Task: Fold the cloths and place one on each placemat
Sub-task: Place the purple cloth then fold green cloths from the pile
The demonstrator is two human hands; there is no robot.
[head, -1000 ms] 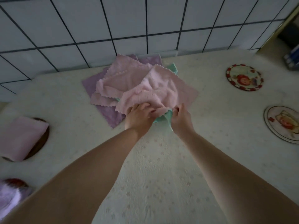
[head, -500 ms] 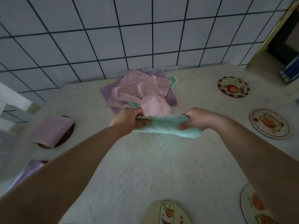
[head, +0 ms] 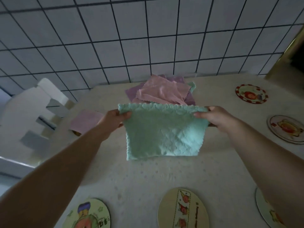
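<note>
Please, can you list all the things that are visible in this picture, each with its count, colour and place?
green cloth: 1, mint green, held up above the table centre, hanging open
cloth pile: several, pink, purple and one green, at the table's far edge by the wall
folded cloth: 1, pink, far left, on a placemat
bare placemats: 5 in view, round, cream with pictures, right side and near edge
table: 1, cream
tiled wall: white, behind
left hand: pinches the cloth's upper left corner
right hand: pinches the upper right corner
</note>
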